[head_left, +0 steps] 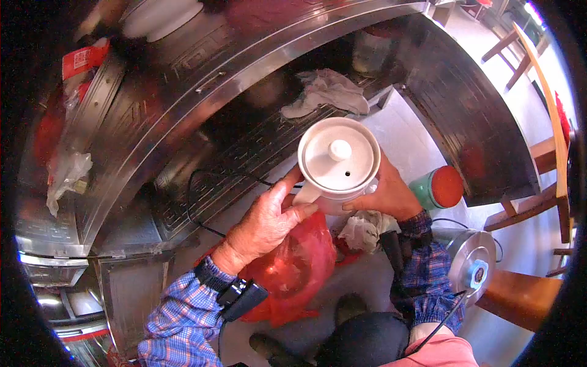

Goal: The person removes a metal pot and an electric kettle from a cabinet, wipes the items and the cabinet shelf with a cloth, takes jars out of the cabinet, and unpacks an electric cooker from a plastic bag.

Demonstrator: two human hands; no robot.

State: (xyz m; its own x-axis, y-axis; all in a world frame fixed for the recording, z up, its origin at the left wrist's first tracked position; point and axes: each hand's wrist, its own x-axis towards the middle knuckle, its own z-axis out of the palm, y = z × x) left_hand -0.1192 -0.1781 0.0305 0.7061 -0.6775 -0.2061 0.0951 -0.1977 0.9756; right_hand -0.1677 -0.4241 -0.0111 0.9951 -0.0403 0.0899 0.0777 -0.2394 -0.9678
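A white lidded pot (pixel 338 158) with a round knob and a small dark hole in its lid is held up in the middle of the view. My left hand (pixel 265 219) is closed on its lower left side, by a short handle or spout. On the right side my right hand (pixel 391 191) wraps round the pot, thumb near its lower front. Below the pot lies a red plastic bag (pixel 299 263), with a crumpled whitish bag or paper (pixel 365 231) beside it. A grey cloth (pixel 327 93) rests on the dark metal shelf behind the pot.
A green jar with a red lid (pixel 447 186) and a metal container (pixel 476 269) stand at the right. Wooden chairs (pixel 550 183) are at the far right. A dark metal cabinet (pixel 137 269) curves across the left, and a black cable (pixel 191 199) runs near my left hand.
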